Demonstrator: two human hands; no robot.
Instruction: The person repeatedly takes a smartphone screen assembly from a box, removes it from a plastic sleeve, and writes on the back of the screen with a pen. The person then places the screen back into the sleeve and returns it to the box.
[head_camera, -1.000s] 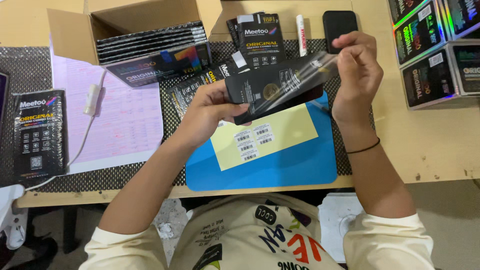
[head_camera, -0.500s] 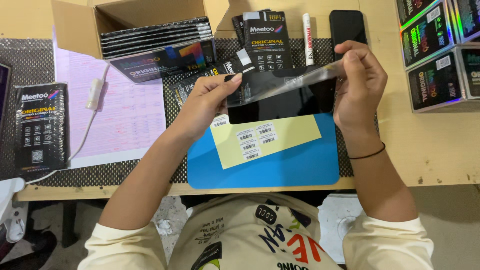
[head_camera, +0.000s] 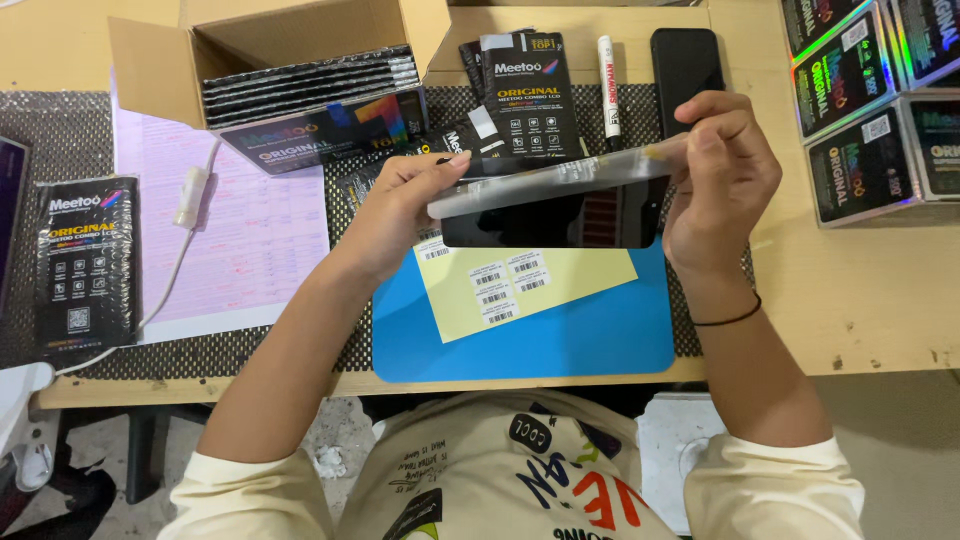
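— What's the biggest thing on that wooden table (head_camera: 880, 300)?

— The open cardboard box (head_camera: 160, 70) at the far left, with flat dark packs stacked inside. Near it lies a pink printed sheet (head_camera: 260, 240), and a black mesh mat (head_camera: 200, 345) runs under most of the work area. At the far right stand several dark boxes with shiny rainbow edges (head_camera: 860, 110).

— And in front of the person?

— A blue pad (head_camera: 560, 340) at the near edge, with a yellow sheet (head_camera: 575, 280) lying on it that carries small white barcode stickers (head_camera: 505, 285).

— What are the hands doing?

— Both are raised above the blue pad, apart from each other. The left hand (head_camera: 405, 205) pinches the left end and the right hand (head_camera: 725, 175) grips the right end of a dark phone screen panel (head_camera: 545, 215), held lengthwise between them. A clear plastic sleeve (head_camera: 560, 175) lies along its far edge, also caught in both hands' fingers.

— Anything smaller behind?

— A black phone (head_camera: 685, 60) lies flat at the far side, a white marker (head_camera: 608, 80) just left of it, and black product packets (head_camera: 525, 95) beside that. Another black packet (head_camera: 85, 260) sits at the far left, by a white cable (head_camera: 190, 200).
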